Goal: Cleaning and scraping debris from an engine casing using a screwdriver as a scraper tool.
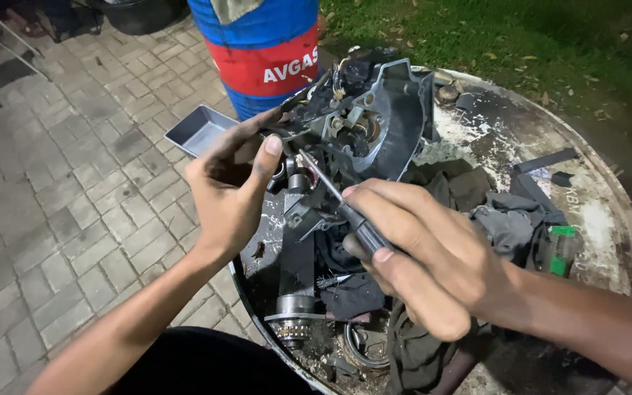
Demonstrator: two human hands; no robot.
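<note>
Nearest me, my right hand (422, 252) has its fingers wrapped tight round the dark handle of a screwdriver (334, 199), shaft angled up-left w/ the tip set into the greasy dark engine casing (374, 117). My left hand (232, 186) is on the casing's left edge, fingers and thumb pinched on it to steady it, tilted up toward me. I judge the step in hand is working a screw or small part loose inside the casing; tip contact point is prob. near the round fitting, but it's too dark and cluttered there to say exactly which fastener. Next move, I'd say, calls for keeping the tip seated square and the left grip firm so the casing doesn't twist, since grease makes a slip likely. Below my hands lies a shaft w/ a bearing end (294, 307), just beside dark rags (477, 205) and loose bits. All of it sits on a round, stained metal drum top (608, 212) used as a bench, a small green object (561, 252) near its right side. Past the drum: a grey rectangular tray (199, 128) at the left edge, then a blue and red barrel (265, 51). Ground is grey brick paving (74, 183) on the left, grass (513, 36) at far right; outdoors, dim light.
</note>
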